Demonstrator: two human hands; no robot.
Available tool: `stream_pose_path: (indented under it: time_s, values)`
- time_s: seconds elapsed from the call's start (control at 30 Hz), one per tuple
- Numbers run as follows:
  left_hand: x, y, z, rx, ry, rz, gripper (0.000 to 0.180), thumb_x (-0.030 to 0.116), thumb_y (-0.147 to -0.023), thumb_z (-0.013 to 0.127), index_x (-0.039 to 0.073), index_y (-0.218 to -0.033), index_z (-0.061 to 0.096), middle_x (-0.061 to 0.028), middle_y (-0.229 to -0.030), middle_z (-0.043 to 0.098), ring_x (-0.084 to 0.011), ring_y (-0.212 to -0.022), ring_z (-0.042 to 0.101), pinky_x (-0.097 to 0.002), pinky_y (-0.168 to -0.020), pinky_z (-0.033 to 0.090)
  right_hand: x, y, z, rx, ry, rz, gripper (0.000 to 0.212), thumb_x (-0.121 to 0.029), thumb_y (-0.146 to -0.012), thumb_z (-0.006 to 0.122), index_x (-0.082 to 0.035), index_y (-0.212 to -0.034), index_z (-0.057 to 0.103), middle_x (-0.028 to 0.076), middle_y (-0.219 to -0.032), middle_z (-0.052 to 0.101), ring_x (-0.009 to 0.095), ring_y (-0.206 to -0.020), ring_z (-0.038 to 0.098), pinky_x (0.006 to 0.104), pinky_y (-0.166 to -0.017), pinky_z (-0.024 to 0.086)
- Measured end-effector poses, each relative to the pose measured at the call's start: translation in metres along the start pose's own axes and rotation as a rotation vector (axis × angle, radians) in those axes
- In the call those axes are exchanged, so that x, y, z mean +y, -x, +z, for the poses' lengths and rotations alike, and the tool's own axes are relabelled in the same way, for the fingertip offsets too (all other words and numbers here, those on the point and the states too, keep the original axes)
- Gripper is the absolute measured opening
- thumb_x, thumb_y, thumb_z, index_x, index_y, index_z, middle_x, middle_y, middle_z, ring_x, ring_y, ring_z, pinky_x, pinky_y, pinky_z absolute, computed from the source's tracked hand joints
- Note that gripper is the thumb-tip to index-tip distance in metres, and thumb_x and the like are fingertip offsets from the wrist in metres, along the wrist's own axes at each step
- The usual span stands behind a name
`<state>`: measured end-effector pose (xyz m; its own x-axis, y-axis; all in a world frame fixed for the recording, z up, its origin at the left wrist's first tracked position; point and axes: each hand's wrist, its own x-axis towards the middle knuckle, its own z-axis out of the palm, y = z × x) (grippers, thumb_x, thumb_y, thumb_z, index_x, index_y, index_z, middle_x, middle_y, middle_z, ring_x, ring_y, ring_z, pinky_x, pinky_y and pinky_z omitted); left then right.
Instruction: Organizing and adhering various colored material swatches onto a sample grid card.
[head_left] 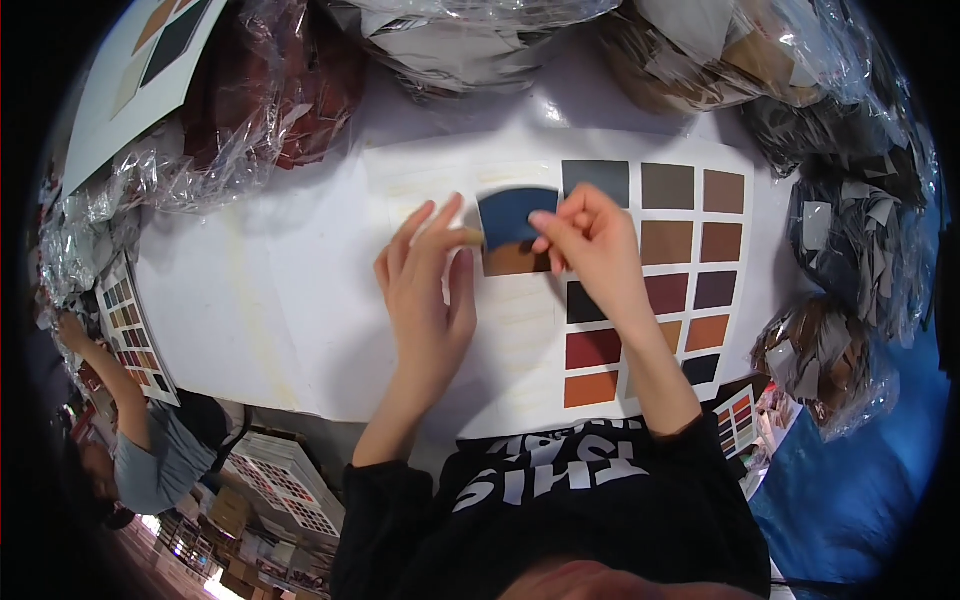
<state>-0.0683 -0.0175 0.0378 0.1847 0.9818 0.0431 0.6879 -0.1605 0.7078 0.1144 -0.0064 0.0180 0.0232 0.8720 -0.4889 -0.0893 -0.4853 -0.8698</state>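
My right hand (592, 240) pinches a dark blue swatch (510, 208) between thumb and fingers, tilted just above the white sample card (520, 335). Beneath the swatch, a brown piece (505, 264) shows on the card. My left hand (432, 275) has its fingers spread, and its index fingertip is at the swatch's left edge; whether they touch I cannot tell. That fingertip looks yellowish. Rows of coloured swatches, among them a dark red one (592, 350) and an orange one (590, 389), fill the card's right part. Pale yellowish streaks mark its left part.
Clear plastic bags of cut pieces ring the table: a dark red bag (290, 110), a grey bag (470, 45), a brown bag (690, 65) and more at right. Another person's arm (110, 370) reaches toward a swatch card (135, 335) at far left. Stacked cards (285, 480) stand below.
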Motion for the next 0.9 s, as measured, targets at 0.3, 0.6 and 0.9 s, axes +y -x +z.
stream_pose_path:
  time_s: [0.3, 0.6, 0.9]
  values:
    - [-0.023, -0.006, 0.005, -0.031, -0.287, 0.090, 0.037, 0.005, -0.080, 0.066, 0.013, -0.115, 0.058, -0.0015, -0.137, 0.051, -0.0259, -0.129, 0.043, -0.0409, -0.101, 0.031, -0.008, -0.029, 0.000, 0.042, 0.123, 0.094, 0.019, -0.008, -0.089, 0.066, -0.002, -0.079, 0.051, 0.004, -0.062, 0.062, 0.004, -0.043, 0.047, 0.0188, -0.040, 0.037]
    - [-0.024, -0.018, 0.010, -0.189, -0.347, 0.221, 0.042, 0.018, -0.080, 0.068, 0.009, -0.121, 0.058, 0.0012, -0.137, 0.050, -0.0190, -0.131, 0.042, -0.0427, -0.103, 0.030, -0.004, -0.025, 0.000, 0.043, 0.136, 0.076, 0.020, -0.010, -0.090, 0.066, -0.002, -0.078, 0.052, 0.005, -0.061, 0.062, 0.003, -0.043, 0.047, 0.0187, -0.039, 0.036]
    - [-0.026, -0.023, 0.010, -0.196, -0.469, 0.297, 0.045, 0.021, -0.079, 0.070, 0.011, -0.122, 0.058, 0.0033, -0.138, 0.050, -0.0162, -0.131, 0.042, -0.0444, -0.105, 0.029, -0.009, -0.025, 0.006, 0.075, 0.261, 0.049, 0.022, -0.010, -0.089, 0.066, -0.001, -0.076, 0.050, 0.004, -0.059, 0.060, 0.005, -0.043, 0.047, 0.0211, -0.041, 0.037]
